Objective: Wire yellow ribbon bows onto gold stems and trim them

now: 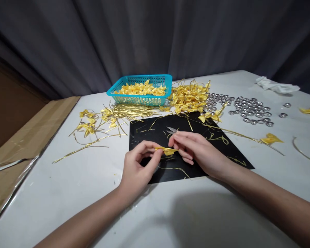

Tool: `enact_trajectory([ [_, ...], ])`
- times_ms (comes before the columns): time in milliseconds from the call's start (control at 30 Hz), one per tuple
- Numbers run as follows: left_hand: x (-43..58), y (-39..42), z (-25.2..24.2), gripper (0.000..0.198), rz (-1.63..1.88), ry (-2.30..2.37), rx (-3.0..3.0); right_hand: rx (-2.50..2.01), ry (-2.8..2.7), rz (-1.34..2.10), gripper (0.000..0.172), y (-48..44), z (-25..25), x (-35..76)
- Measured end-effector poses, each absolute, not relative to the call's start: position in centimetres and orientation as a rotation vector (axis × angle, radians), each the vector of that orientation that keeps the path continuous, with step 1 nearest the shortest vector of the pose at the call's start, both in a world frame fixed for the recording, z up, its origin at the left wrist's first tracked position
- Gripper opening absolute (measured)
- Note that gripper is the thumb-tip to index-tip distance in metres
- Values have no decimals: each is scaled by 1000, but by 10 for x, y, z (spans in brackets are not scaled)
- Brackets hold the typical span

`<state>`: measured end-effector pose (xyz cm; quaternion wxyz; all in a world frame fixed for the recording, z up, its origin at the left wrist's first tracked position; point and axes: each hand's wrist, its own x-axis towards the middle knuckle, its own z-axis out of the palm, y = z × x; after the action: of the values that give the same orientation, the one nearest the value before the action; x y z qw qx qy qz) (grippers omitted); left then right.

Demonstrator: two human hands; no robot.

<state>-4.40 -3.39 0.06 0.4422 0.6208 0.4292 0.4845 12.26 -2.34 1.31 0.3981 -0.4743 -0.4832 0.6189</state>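
Over the black mat [144,137], my left hand [142,165] pinches a small yellow satin ribbon bow [168,151] between thumb and forefinger. My right hand [196,151] is curled just to the right of the bow, its fingertips close to the bow's right end; I cannot tell if they touch. From that hand stick out the two pointed metal blades of small scissors [172,130], slightly apart and aimed left, with the handles hidden in the palm. Cut bits of gold cord [179,168] are scattered on the mat.
Behind the mat stands a blue plastic basket [139,100] of yellow bows. Beside it are a heap of yellow bows with cord [189,98], silver beads [250,109] and a bundle of gold cords [131,112]. A white tissue [276,85] lies at the back right.
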Motion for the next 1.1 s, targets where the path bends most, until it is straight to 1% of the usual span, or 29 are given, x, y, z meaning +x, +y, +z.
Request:
enact_trajectory([
  [167,-46,-37,1,9,1199,956,1635,-1222,-1307,1763,39,-28,10,120],
  [233,-47,-37,2,11,1197,952,1681,-1198,-1266,1784,37,-29,10,120],
  [300,-48,-37,1,13,1199,956,1739,-1192,-1228,1760,30,-30,10,120],
  [467,-49,-36,-1,13,1212,974,1781,-1203,-1292,1544,25,-30,13,120],
  [633,-48,-36,-1,10,1259,976,1794,-1035,-1497,1311,17,-35,21,117],
  [800,-50,-38,-2,14,1332,909,1974,-940,-1600,1128,18,-36,24,116],
  [933,-53,-40,0,4,1266,897,1766,-1017,-1717,913,16,-35,23,118],
  [1000,-53,-38,2,8,1225,921,1577,-1030,-1745,898,16,-36,23,119],
  [1100,-51,-34,6,21,1019,987,1452,-994,-1735,929,16,-36,22,118],
])
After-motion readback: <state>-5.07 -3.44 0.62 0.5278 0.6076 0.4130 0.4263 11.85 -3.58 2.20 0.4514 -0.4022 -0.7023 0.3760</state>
